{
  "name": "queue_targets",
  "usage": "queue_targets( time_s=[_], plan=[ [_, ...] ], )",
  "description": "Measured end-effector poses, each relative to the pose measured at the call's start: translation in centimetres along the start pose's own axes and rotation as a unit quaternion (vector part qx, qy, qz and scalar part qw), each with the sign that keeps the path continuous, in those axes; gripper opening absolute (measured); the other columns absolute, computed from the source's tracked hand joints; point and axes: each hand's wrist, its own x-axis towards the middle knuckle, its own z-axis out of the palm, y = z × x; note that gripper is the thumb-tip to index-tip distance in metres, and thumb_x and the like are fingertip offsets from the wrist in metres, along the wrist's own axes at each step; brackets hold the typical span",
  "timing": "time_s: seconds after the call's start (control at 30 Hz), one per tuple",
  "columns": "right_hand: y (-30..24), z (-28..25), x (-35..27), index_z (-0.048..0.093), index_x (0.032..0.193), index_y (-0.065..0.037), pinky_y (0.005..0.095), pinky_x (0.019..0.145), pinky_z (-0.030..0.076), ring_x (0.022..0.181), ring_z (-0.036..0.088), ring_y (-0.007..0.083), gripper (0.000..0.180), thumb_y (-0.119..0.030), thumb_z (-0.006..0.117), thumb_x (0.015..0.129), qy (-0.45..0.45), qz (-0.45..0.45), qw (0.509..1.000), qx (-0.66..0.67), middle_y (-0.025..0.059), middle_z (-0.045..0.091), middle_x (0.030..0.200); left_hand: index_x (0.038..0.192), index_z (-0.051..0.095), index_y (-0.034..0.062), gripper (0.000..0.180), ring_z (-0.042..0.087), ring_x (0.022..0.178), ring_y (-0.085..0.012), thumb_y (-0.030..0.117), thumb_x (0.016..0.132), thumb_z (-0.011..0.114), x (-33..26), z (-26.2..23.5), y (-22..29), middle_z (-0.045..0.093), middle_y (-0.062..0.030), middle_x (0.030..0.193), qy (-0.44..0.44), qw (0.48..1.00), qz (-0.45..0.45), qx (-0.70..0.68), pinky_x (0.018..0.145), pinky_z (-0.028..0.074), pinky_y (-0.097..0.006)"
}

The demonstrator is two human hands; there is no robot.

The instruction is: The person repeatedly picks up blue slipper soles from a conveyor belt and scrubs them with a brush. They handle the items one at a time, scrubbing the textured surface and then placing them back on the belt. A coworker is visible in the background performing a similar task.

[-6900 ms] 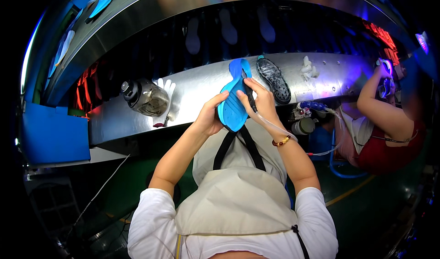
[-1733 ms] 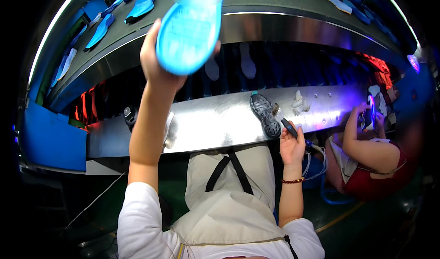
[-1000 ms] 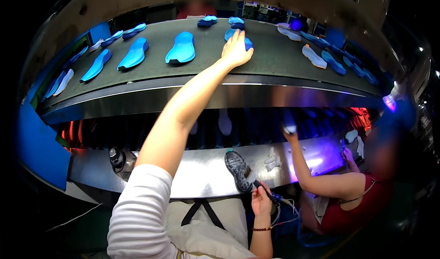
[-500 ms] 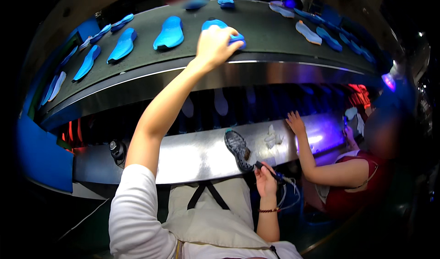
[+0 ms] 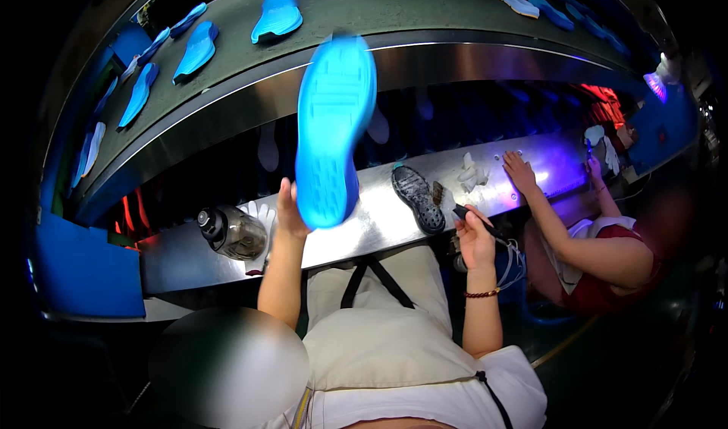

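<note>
My left hand (image 5: pixel 290 213) grips a bright blue shoe sole (image 5: pixel 334 129) near its lower end. The sole is held up above the bench, its grooved face toward me; it hides most of the fingers. Between the fingers of my right hand (image 5: pixel 476 243) is a black pen-shaped tool (image 5: pixel 493 232) with thin cables trailing from it. The tool's tip points at white scraps beside a dark, patterned, shoe-shaped piece (image 5: pixel 417 198) lying on the metal bench (image 5: pixel 364 235).
Beyond the bench runs a dark conveyor belt (image 5: pixel 235 72) carrying several blue soles (image 5: pixel 196 51). A bottle with a black lid (image 5: pixel 235 232) lies left on the bench, beside a white glove. At right, a co-worker's hand (image 5: pixel 519 172) rests on the bench under violet light.
My left hand has lifted the blue sole off the belt and brought it nearer, tread toward me. The right hand still holds the pen-shaped tool. The whole view has shifted.
</note>
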Motion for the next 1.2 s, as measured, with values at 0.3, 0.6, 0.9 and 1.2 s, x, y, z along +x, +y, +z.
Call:
queue_targets(
  time_s=[0.3,0.6,0.9,1.2],
  plan=[
    [1.7,6.7,-0.5,0.057,0.095,0.005,0.0256,0.076,0.043,0.081,0.056,0.0149,0.019,-0.001,0.057,0.077,-0.167,0.071,0.981,-0.072,0.0102,0.06,0.088,0.127,0.033,0.0031,0.094,0.048,0.107,-0.0324,0.077,0.069,0.026,-3.8,3.0,-7.0,0.047,-0.0204,0.116,0.009,0.974,-0.195,-0.116,0.092,0.038,-0.045],
    [3.2,10.3,2.7,0.061,0.089,0.002,0.0226,0.07,0.043,0.075,0.055,0.0105,0.016,-0.006,0.062,0.075,-0.155,0.042,0.968,-0.195,0.0061,0.061,0.082,0.128,0.034,0.0058,0.097,0.047,0.106,-0.0345,0.078,0.07,0.004,-3.8,4.6,-7.6,0.047,-0.0214,0.115,0.015,0.966,-0.183,-0.183,0.092,0.036,-0.047],
    [5.0,12.6,-1.7,0.063,0.081,-0.002,0.0306,0.066,0.046,0.075,0.059,0.0238,0.017,-0.008,0.065,0.066,-0.323,-0.27,0.748,-0.513,0.0123,0.062,0.079,0.123,0.037,0.0096,0.081,0.044,0.108,-0.0262,0.071,0.077,0.01,-2.3,2.9,-7.8,0.046,-0.0128,0.117,0.22,0.968,-0.101,-0.071,0.094,0.034,-0.04],
    [-0.7,11.7,-2.0,0.063,0.088,0.001,0.0203,0.064,0.045,0.072,0.057,0.0082,0.014,-0.003,0.062,0.074,-0.326,0.059,0.866,-0.374,0.0049,0.063,0.079,0.118,0.042,0.0049,0.086,0.055,0.092,-0.0293,0.071,0.077,0.006,-3.3,5.1,-4.9,0.055,-0.0184,0.1,0.164,0.969,-0.147,-0.107,0.083,0.044,-0.043]
  ],
)
